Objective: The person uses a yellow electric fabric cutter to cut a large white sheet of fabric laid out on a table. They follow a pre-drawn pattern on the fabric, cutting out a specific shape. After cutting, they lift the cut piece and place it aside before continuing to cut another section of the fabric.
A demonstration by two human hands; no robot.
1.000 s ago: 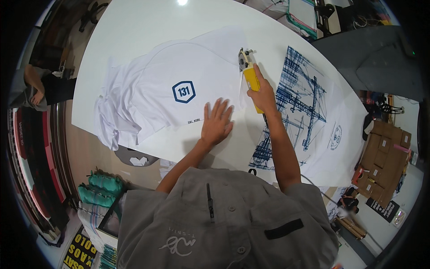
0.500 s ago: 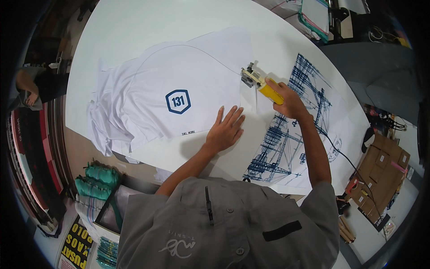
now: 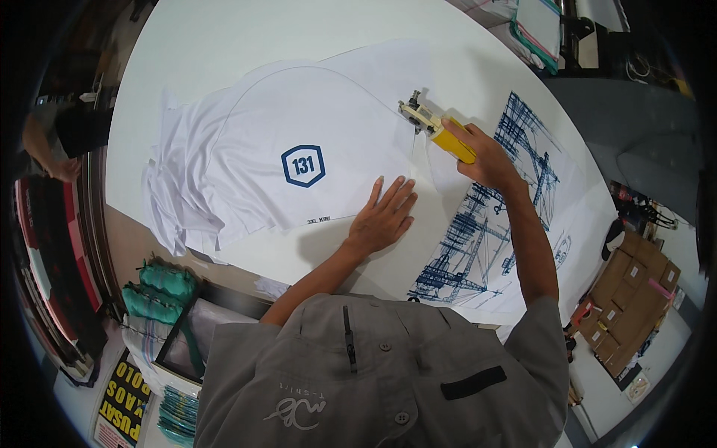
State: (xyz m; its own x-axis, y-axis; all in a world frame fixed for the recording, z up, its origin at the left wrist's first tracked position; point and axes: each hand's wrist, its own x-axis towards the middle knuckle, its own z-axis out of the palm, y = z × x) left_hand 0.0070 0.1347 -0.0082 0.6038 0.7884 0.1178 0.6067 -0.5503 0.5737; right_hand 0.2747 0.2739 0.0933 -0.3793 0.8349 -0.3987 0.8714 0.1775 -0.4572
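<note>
Left hand [image 3: 381, 222]: flat, fingers spread, near the centre of the frame at the lower right edge of the white cloth [image 3: 254, 153].
Right hand [image 3: 484, 158]: closed around the yellow cutter [image 3: 452, 140], right of centre; from here I can't tell whether the blade touches fabric.
White cloth: left and centre of the frame on the table [image 3: 224, 33], rumpled at its left end.
Blue-printed cloth [image 3: 478, 239]: right of frame, partly beneath the right forearm.
Risk: loose folds could drag the layers askew and spoil a cut; a downward slip could bring the blade towards the spread fingers.
</note>
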